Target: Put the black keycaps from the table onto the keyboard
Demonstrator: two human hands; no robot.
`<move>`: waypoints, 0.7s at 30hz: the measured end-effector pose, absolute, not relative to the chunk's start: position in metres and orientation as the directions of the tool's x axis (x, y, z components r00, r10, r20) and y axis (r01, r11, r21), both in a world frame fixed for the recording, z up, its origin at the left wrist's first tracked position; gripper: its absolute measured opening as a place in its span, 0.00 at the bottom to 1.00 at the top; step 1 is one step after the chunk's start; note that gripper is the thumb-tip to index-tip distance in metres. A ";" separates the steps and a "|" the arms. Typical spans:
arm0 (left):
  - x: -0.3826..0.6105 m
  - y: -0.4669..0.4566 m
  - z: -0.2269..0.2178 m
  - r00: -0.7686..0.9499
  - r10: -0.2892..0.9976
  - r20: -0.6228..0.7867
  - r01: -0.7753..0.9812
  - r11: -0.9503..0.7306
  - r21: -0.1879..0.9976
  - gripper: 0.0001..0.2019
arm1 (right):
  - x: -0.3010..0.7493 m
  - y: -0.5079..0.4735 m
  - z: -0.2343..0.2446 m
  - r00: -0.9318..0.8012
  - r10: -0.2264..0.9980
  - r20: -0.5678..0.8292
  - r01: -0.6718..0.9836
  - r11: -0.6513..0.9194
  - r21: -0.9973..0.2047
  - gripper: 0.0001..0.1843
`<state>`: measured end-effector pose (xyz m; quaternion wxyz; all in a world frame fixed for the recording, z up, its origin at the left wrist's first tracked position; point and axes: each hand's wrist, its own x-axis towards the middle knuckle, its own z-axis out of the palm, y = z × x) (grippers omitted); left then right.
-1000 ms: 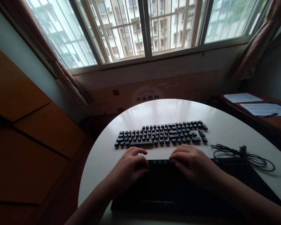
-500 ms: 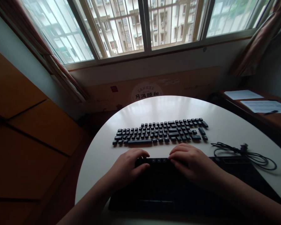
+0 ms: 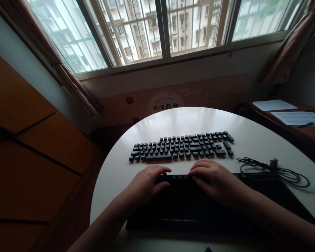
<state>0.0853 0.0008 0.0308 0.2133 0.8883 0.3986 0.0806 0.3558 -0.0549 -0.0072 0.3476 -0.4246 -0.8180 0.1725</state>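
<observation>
Both hands are resting on the far edge of the keyboard base (image 3: 189, 206), which is lying on the white table (image 3: 252, 140) nearest the person. The left hand (image 3: 144, 185) is lying flat, fingers loosely curled and gripping nothing; the right hand (image 3: 212, 178) is doing likewise, fingertips on the base's top row. Just beyond the base, loose keycaps (image 3: 181, 147) are sitting in keyboard order. A coiled cable (image 3: 275, 171) is lying at the base's far right corner.
</observation>
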 end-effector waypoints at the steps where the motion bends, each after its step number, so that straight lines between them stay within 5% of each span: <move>1: 0.085 0.001 0.031 0.671 0.741 -0.027 0.675 -0.596 0.435 0.17 | 0.356 -0.055 -0.008 -0.397 0.814 0.423 0.577 0.580 -0.575 0.10; 6: 0.079 0.005 0.030 0.674 0.738 0.028 0.656 -0.616 0.436 0.14 | 0.358 -0.055 -0.009 -0.379 0.822 0.424 0.604 0.567 -0.560 0.12; 11: 0.070 0.013 0.031 0.577 0.792 0.202 0.655 -0.596 0.464 0.24 | 0.363 -0.055 -0.009 -0.344 0.835 0.429 0.629 0.545 -0.555 0.12; 17: 0.079 0.003 0.031 0.643 0.762 0.081 0.715 -0.634 0.292 0.18 | 0.361 -0.055 -0.010 -0.345 0.844 0.411 0.652 0.530 -0.541 0.12; 21: 0.083 -0.003 0.034 0.659 0.731 0.177 0.709 -0.682 0.179 0.17 | 0.359 -0.055 -0.010 -0.355 0.842 0.405 0.661 0.533 -0.529 0.13</move>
